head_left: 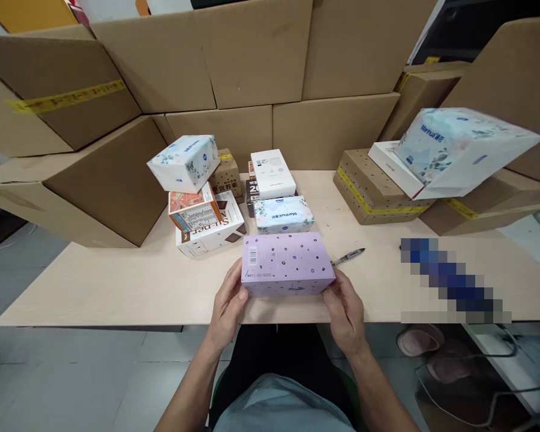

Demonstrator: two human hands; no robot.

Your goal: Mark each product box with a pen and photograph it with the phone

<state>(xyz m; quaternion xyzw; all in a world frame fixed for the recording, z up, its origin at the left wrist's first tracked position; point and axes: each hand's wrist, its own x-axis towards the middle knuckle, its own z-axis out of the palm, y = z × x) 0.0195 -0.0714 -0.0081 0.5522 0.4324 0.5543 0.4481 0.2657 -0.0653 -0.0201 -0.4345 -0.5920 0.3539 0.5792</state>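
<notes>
Left hand (227, 303) and right hand (345, 309) grip a lilac dotted carton (290, 258), centre frame.
Clasping both ends probably steadies it (barcode (252, 255) up) near the desk (130, 288) edge.

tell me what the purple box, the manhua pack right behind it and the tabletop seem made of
Purple box: likely thin card, smooth and fairly matte, from its flat faces and crisp edges. Manhua pack: probably soft plastic film with a slight sheen, from its rounded corners. Tabletop: wood or laminate, can't tell which; low gloss, faint grain.
</notes>
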